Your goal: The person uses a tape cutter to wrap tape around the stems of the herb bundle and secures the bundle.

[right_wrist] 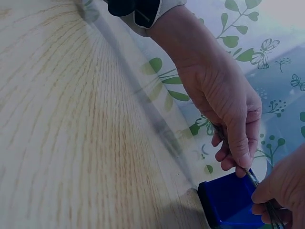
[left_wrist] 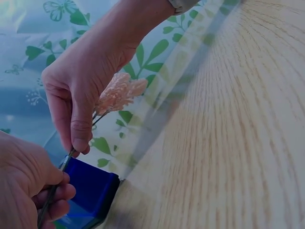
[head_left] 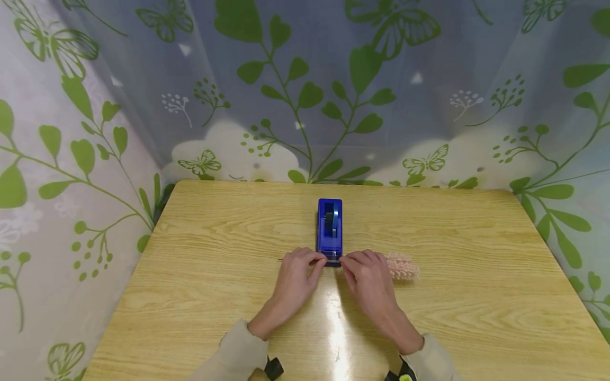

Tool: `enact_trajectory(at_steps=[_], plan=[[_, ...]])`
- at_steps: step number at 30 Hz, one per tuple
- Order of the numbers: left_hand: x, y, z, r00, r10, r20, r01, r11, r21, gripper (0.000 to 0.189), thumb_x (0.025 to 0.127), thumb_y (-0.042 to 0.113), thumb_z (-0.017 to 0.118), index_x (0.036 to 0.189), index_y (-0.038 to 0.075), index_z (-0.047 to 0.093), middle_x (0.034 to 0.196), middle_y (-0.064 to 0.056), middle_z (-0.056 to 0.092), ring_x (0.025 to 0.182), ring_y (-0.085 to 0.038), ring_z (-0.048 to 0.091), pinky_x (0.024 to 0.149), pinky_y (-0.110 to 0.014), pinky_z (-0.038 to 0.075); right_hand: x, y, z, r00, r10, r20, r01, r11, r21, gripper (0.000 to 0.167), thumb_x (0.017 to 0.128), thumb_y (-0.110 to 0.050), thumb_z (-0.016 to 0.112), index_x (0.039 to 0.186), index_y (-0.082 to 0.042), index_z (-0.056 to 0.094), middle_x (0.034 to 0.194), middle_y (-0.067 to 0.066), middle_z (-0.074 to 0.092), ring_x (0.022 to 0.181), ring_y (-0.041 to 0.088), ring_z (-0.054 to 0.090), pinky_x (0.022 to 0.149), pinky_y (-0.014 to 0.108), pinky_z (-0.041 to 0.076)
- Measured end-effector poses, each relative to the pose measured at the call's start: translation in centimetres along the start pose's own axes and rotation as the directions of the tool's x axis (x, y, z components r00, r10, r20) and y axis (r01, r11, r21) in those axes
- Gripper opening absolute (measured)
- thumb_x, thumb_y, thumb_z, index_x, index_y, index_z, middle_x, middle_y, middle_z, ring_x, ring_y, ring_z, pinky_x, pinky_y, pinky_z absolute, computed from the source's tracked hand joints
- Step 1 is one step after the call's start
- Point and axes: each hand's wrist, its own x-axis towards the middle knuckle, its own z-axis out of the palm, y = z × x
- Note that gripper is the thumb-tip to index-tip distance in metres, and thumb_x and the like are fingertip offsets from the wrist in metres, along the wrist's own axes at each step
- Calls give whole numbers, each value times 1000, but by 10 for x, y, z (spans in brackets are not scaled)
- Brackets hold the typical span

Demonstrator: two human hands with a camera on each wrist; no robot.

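A blue tape dispenser (head_left: 330, 244) stands on the table, its cutter end towards me. Across that end lie the thin dark stems (right_wrist: 276, 218) of a fluffy pink dried flower sprig (head_left: 402, 266). My left hand (head_left: 296, 272) pinches the stems on the left between thumb and fingers. On the flower side, my right hand (head_left: 370, 278) pinches them too, its fingertips close to the left ones. A pale band (head_left: 333, 261) shows on the stems between both hands, at the dispenser's front. The pink head sticks out past my right hand, partly covered by it.
The wood-grain table (head_left: 200, 296) reaches back to a curtain (head_left: 305, 106) printed with green leaves and butterflies, which also hangs at both sides. Dark straps show by both pale sleeves (head_left: 238, 352).
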Motion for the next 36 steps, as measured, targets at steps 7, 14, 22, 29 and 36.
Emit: enact_trajectory(at_steps=[7,14,22,29,36], plan=[[0,-3,2,1000,3,-24,-4,999,-52,4,94,9,77,96,8,81,89,-2,77,85,-18,68,82,-39,52,-1,-2,1,998,33,61,-31,999,-39,4,92,-8,80,95,-6,78,91,8,76,85,30,69,76,46,54],[0,-7,5,997,41,-59,-46,994,-95,4,92,6,79,96,6,80,87,-2,76,83,-17,68,84,-38,55,-2,-3,2,997,46,62,-42,997,-62,9,88,-1,80,96,-4,78,91,8,74,85,30,66,78,46,52],[1,-9,7,997,64,-38,-68,992,-103,27,92,2,77,118,6,70,89,-2,74,75,-12,66,70,-28,55,-1,0,1,997,54,51,-54,999,-3,13,84,0,84,95,-7,82,92,6,77,86,28,70,80,47,53],[2,-11,4,990,135,30,-135,991,-17,31,98,6,72,127,18,74,85,3,68,69,-9,54,66,-26,41,-1,3,1,998,36,49,-38,999,27,14,83,2,83,95,-5,82,92,7,77,85,29,72,82,48,55],[2,-15,1,981,183,72,-187,980,61,34,101,9,69,131,24,73,81,6,62,67,-8,46,66,-25,34,-1,3,2,999,16,38,-18,999,35,14,82,3,83,94,-4,82,90,8,77,83,29,72,81,47,56]])
